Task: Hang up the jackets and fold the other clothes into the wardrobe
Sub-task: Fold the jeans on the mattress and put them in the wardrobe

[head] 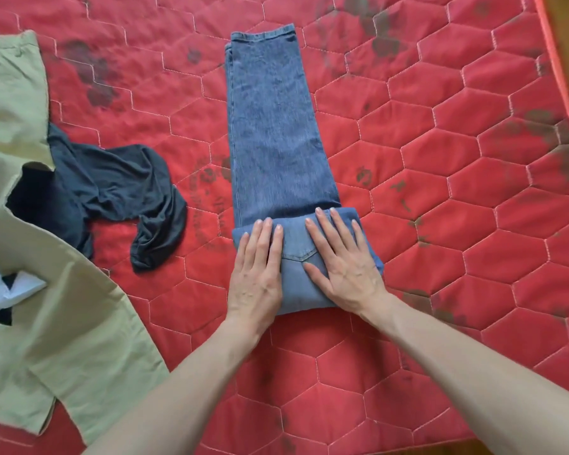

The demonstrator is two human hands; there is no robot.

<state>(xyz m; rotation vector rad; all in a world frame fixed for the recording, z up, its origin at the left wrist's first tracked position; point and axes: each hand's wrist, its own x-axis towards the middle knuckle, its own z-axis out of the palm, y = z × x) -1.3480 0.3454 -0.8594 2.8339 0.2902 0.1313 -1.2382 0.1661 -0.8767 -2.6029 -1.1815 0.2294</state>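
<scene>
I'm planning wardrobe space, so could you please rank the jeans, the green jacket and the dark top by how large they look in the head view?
1. Green jacket, cut off by the frame's left edge.
2. Jeans, partly folded.
3. Dark top, crumpled and partly under the jacket, so its true size is unsure.

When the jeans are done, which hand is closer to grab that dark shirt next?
The left hand, probably. It presses flat on the left side of the folded jeans, and the crumpled dark shirt lies further left on the red mattress. The right hand would have to cross over the jeans.
</scene>
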